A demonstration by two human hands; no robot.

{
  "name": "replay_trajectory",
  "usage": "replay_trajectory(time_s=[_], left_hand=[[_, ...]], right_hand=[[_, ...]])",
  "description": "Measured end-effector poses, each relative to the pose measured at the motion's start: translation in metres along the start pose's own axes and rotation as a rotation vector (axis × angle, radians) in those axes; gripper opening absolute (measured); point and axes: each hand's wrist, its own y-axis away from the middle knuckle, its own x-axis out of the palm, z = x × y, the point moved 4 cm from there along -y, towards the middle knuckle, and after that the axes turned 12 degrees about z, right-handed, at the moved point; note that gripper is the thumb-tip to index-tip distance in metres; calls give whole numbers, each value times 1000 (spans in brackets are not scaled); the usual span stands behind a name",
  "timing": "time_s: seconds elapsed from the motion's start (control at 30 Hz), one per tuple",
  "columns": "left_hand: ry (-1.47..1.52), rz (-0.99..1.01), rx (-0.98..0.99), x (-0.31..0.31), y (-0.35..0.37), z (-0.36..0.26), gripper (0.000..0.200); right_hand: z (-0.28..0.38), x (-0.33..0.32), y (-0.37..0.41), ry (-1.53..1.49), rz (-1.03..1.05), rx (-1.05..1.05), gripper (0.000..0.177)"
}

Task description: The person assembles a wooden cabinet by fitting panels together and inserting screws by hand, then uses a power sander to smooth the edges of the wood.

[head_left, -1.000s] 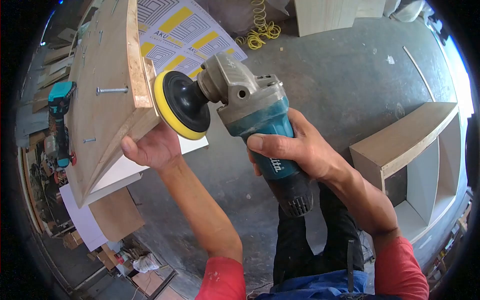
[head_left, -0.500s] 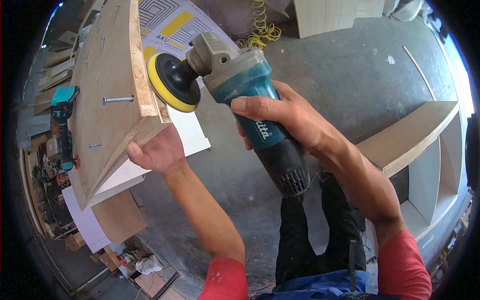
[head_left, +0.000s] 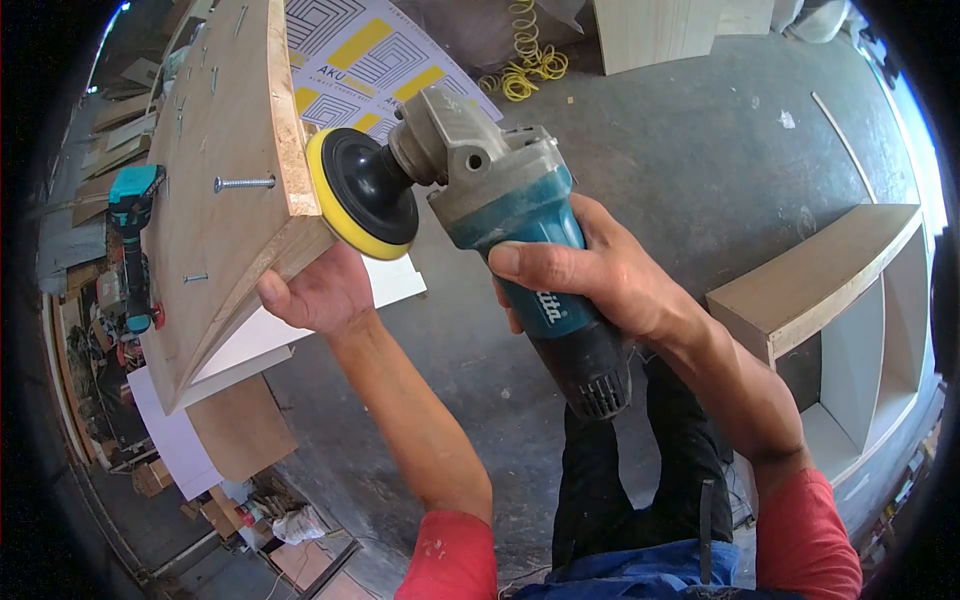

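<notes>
Right hand (head_left: 600, 275) fingers wrapped round grinder (head_left: 520, 240), disc (head_left: 365, 195) against panel (head_left: 225, 200) edge; left hand (head_left: 320, 290) fingers gripping panel

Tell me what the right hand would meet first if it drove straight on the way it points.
The right hand points up-left along the teal angle grinder it grips. Its yellow-rimmed black sanding disc would meet the edge of the brown wooden panel first; they look touching, though depth is unclear.
</notes>
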Motion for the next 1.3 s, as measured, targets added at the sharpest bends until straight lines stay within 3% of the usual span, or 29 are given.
replay_trajectory(time_s=[0.23, 0.3, 0.77, 0.93, 1.1, 1.23, 1.3], left_hand=[[-13, -46, -52, 3, 1, -1, 89], [-25, -33, -51, 3, 0, -1, 89], [175, 15, -174, -32, 5, 9, 90], [23, -11, -24, 6, 0, 0, 84], [-34, 28, 32, 14, -4, -1, 82], [-108, 126, 11, 18, -7, -3, 89], [-179, 127, -10, 13, -2, -2, 102]], right_hand=[[-13, 2, 8, 21, -26, -7, 59], [-15, 2, 12, -15, 7, 78, 64], [-13, 3, 19, 44, 18, 13, 64], [-8, -2, 3, -28, 31, 72, 61], [4, -16, -28, 55, 10, -58, 61], [-2, -30, -37, 58, -17, -28, 65], [-13, -34, -19, 26, -71, 6, 64]])
